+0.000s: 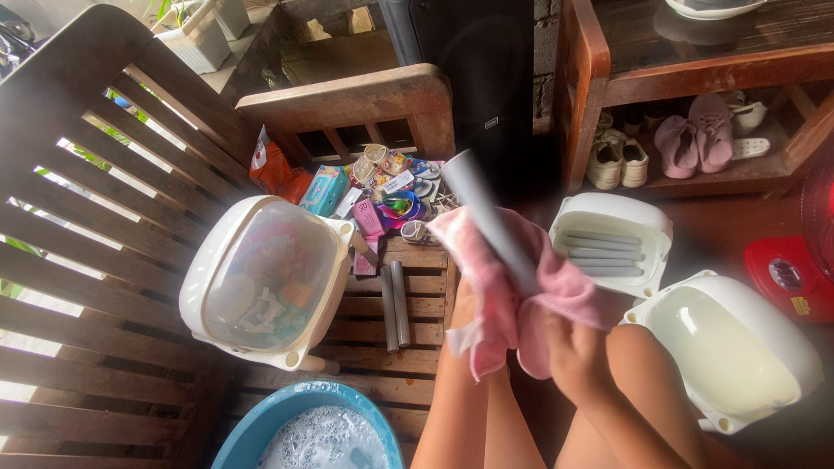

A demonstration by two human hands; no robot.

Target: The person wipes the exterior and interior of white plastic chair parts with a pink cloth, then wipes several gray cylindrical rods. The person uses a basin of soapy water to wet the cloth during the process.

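A grey tube (480, 204) slants up to the left in front of me, its lower half wrapped in a pink cloth (508, 304). My right hand (575, 352) is closed around the cloth at the tube's lower end. My left forearm (452, 373) runs up under the cloth, which hides that hand. Two more grey tubes (393, 306) lie side by side on the wooden bench (130, 260). Several grey tubes rest in a white tray (647, 217) to my right.
A white tub with a clear lid (261, 287) stands on the bench beside a pile of packets and small items (382, 195). A blue basin of soapy water (308, 430) is below. A white shell (730, 352), a red object (786, 274) and shoes (686, 139) lie at the right.
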